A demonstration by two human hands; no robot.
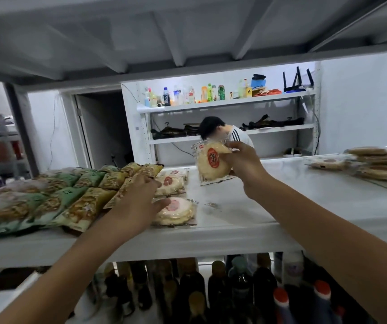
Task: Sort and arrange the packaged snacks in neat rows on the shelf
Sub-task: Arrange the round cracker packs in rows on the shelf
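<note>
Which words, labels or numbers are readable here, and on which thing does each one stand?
"雪饼": white on the red oval of the pack in the right hand; its corner print is too small to read.
Lying packs: red ovals blurred, unreadable.
Bags: characters blurred, unreadable.
Far bottles: labels too small.
Lower bottles: blurred.

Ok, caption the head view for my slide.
Right hand holds a cracker pack over the shelf; left hand touches a lying pack.

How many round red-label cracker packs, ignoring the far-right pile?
3: held pack in the right hand; front pack and rear pack flat on the shelf by the left hand. Others may hide underneath.
</note>
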